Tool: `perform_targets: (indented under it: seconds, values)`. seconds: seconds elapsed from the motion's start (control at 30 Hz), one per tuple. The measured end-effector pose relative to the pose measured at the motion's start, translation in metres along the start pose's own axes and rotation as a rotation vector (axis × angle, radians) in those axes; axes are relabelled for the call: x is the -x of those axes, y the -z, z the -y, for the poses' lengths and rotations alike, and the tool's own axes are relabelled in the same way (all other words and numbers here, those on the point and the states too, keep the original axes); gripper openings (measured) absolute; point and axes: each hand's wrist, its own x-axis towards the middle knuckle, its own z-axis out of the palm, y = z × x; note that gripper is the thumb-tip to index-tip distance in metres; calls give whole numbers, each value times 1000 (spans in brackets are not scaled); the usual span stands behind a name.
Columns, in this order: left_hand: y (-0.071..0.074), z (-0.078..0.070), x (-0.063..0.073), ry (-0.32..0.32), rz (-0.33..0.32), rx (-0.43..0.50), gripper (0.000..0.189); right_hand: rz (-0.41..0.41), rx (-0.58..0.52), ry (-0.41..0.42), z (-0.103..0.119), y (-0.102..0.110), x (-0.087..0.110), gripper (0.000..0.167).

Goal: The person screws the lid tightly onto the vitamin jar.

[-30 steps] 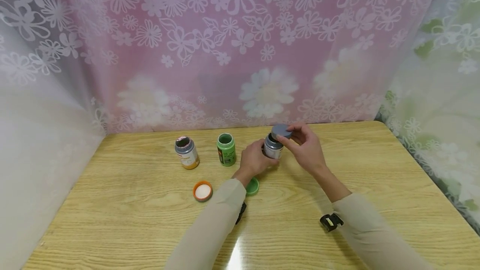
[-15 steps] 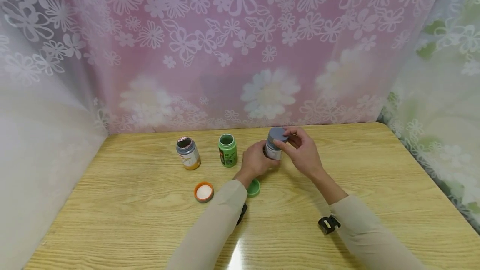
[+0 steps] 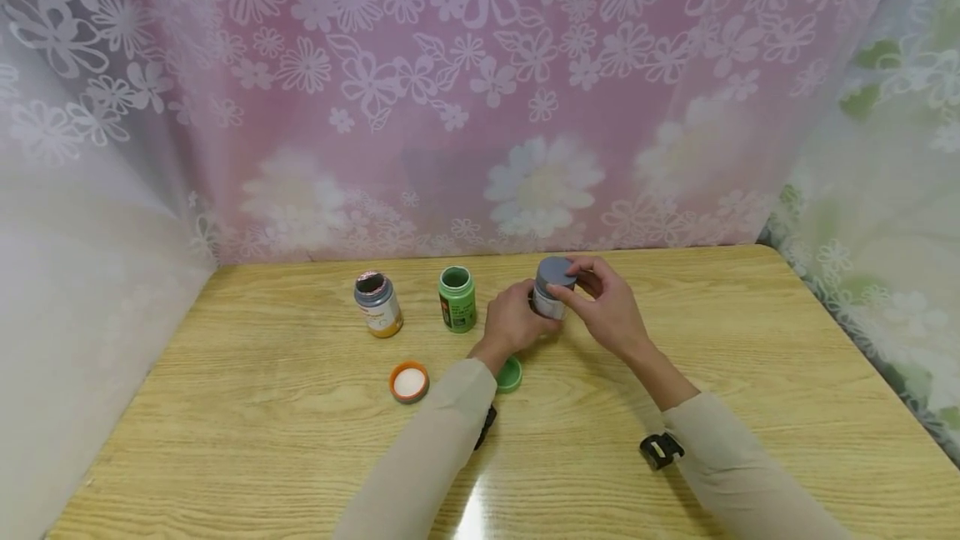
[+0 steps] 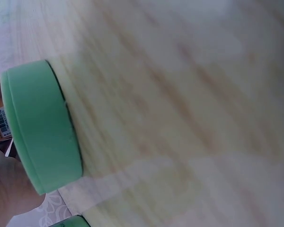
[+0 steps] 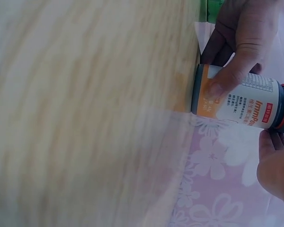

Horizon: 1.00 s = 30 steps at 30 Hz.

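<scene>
In the head view my left hand (image 3: 516, 322) grips a supplement bottle (image 3: 549, 308) with a white and orange label (image 5: 241, 100). My right hand (image 3: 611, 307) pinches the rim of the grey screw lid (image 3: 556, 271), which sits on the bottle's mouth. An orange-red ring shows between lid and body in the right wrist view, where my right hand (image 5: 278, 165) reaches from below and my left thumb presses the label. Beneath my left wrist lies a green lid (image 3: 509, 375), large in the left wrist view and partly covering the hand there.
An open green bottle (image 3: 457, 300) stands left of my left hand. Further left is an open grey-topped bottle (image 3: 378, 305) with torn foil at its mouth. An orange-rimmed lid (image 3: 409, 382) lies inside-up on the wooden table (image 3: 247, 440). A floral curtain (image 3: 420, 107) hangs behind.
My right hand has lowered the grey lid from a tilted position above the bottle's mouth onto it. My left hand keeps its grip on the bottle.
</scene>
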Motion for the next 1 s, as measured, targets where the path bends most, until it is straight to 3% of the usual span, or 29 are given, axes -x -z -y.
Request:
perform_targets:
  seconds: [0.33,0.5,0.63,0.77,1.0]
  values:
    - [0,-1,0,10,4,-10,57,16,38,-2,5,2,2,35]
    - [-2,0,-1,7,7,-11,56,55,190,4,13,13,-1,40]
    - [-2,0,-1,12,7,-24,57,102,302,44,18,28,-14,44]
    - [-2,0,-1,21,7,-23,57,220,408,119,33,39,-29,39]
    - [-1,-1,-1,5,11,-23,57,544,582,211,57,50,-53,39]
